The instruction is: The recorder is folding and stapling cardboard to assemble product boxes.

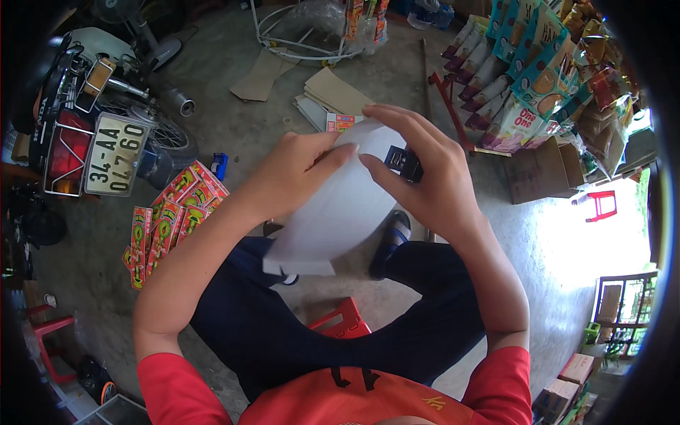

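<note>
In front of my chest, both hands hold a thin white sheet (333, 212) that looks like plastic. It hangs and curves down toward my knees, slightly blurred at its lower edge. My left hand (301, 166) pinches its upper part between thumb and fingers. My right hand (425, 159) is curled at its upper right edge, thumb near the left thumb and index finger over the top. A small black object (403, 163) shows inside the curve of my right hand; what it is I cannot make out.
Red and green printed packets (173, 219) lie on the floor at left, near a blue tape dispenser (219, 166). A motorbike (78, 120) stands far left. Flat cardboard (336, 92) lies ahead. Hanging snack bags (535, 64) and a cardboard box (544, 170) are at right. Below me is a red stool (346, 320).
</note>
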`<state>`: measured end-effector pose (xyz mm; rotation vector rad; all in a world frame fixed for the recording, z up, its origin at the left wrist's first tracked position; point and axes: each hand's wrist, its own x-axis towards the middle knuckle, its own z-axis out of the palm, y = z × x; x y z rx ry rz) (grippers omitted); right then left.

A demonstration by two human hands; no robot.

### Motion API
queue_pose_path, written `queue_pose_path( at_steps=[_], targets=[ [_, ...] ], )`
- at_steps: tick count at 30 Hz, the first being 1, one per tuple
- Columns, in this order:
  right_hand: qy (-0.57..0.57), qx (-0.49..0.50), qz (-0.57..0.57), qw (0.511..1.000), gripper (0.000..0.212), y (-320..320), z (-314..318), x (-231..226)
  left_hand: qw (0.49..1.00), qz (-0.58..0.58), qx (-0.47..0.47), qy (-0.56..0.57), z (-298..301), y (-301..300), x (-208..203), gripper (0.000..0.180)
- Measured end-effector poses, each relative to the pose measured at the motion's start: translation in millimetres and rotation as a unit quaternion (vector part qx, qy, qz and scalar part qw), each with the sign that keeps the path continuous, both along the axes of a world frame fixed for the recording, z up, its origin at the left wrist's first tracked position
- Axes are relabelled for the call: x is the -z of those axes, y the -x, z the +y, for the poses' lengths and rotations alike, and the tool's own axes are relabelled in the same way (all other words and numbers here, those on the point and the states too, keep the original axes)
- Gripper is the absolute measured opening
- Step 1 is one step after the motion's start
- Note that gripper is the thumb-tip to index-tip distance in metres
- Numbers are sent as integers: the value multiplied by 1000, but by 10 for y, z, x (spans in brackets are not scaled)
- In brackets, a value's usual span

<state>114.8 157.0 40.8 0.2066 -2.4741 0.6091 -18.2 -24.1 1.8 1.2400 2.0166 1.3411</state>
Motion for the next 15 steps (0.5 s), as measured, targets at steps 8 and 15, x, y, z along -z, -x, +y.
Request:
queue_pose_path(
  at_steps=[8,15],
  targets=[
    [-68,8,-30,997,69,-64,-221,-10,992,-96,-25,-81,13,-80,-58,30],
    [-60,0,-45,997,73,-47,-289,-46,989,-93,6,-115,4,-130,-31,29]
  ],
)
